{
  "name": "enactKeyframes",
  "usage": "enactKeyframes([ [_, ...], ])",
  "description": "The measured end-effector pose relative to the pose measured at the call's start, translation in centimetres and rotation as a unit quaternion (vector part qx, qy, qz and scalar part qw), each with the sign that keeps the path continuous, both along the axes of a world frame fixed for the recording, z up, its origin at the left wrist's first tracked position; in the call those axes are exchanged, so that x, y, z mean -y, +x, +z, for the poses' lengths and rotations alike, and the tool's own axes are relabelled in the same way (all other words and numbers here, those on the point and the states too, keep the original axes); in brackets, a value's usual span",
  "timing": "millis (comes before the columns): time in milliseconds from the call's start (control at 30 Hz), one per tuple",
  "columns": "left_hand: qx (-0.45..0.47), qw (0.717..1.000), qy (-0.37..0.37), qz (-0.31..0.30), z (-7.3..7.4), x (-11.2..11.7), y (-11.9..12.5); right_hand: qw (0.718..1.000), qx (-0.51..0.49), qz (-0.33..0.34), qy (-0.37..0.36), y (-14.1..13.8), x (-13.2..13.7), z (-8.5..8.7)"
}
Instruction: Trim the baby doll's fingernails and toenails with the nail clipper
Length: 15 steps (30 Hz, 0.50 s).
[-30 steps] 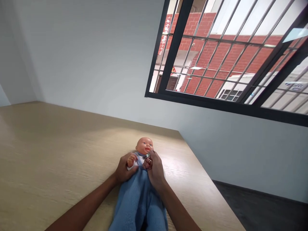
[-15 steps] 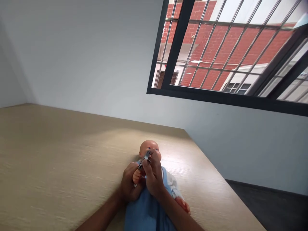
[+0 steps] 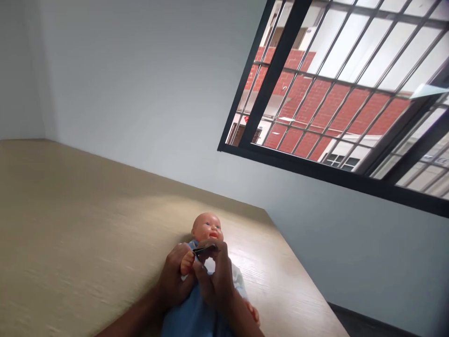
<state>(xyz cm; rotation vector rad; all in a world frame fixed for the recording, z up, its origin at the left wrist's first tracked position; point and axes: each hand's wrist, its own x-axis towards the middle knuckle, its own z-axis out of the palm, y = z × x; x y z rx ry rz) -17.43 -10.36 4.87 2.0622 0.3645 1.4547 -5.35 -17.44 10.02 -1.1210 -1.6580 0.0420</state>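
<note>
Head view: doll (image 3: 206, 228) is lying on its back on table (image 3: 87, 220); left hand (image 3: 171, 278) is gripping doll's hand (image 3: 187, 264); right hand (image 3: 220, 276) is pinching clipper (image 3: 206, 249), its tip sitting right at the small fingers, can't tell if touching; barred window (image 3: 298, 166) is showing upper right

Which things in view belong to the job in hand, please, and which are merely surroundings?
In use: nail clipper, in the right hand; baby doll, held by the left hand; table beneath the doll.

Just surroundings: barred window; grey wall.
</note>
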Motion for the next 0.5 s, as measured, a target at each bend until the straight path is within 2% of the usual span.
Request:
enactKeyframes([
  [200,0.059,0.998,-0.003,-0.036,-1.0,-0.4,0.6,0.995,0.063,-0.011,0.075,-0.4,0.6,0.4],
  [333,0.053,0.997,-0.038,-0.042,-1.5,-0.5,0.7,0.994,0.067,-0.075,0.040,-0.7,1.2,0.2],
  [400,0.054,0.997,-0.035,-0.029,-1.8,-0.4,0.8,0.993,0.046,-0.098,0.040,-1.1,1.1,-0.2],
  [500,0.077,0.997,-0.011,0.023,-2.3,-0.6,1.2,0.991,-0.002,-0.112,0.066,-1.9,0.3,-0.9],
])
